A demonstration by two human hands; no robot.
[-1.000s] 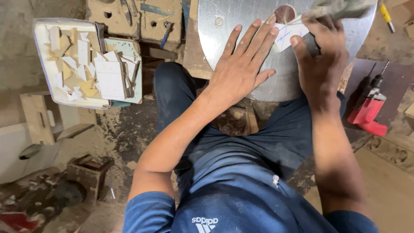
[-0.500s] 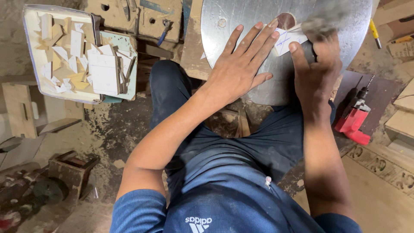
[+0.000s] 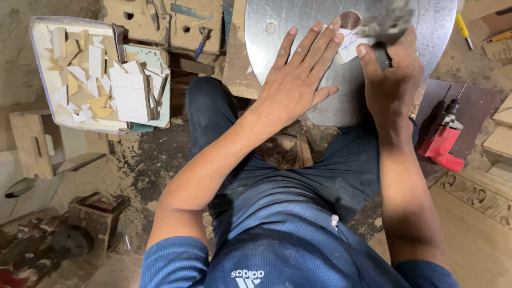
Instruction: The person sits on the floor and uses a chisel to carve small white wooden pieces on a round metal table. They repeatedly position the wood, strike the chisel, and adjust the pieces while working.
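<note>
Overhead, seated person in blue; round metal disc [image 3: 298, 21] resting across the knees, its lower edge running over both thighs, its top cut off by the frame; left hand [image 3: 296, 80] released, lying flat and spread on the disc, fingertips touching a small white paper piece [image 3: 349, 45] marked in pen; right hand [image 3: 392, 74] clenched on a dark handle, the tool's grey head [image 3: 386, 24] blurred just above the paper, kind of tool not readable; paper sits near the disc's upper middle, beside a round reddish-brown spot [image 3: 350, 18]; bare metal lies open left of the left hand and toward the disc's right rim. Left of the disc, past the left knee, a shallow white tray [image 3: 40, 74] heaped with pale cut wood pieces [image 3: 93, 72], well apart from both hands; holed wooden blocks [image 3: 160, 24] above it; red power drill [image 3: 442, 138] on the floor close by the right forearm, crowding that side; yellow-handled tool [image 3: 463, 26] at the disc's upper right edge; carved wooden panel [image 3: 482, 192] lower right; dusty floor, dark wooden box [image 3: 98, 218] lower left.
</note>
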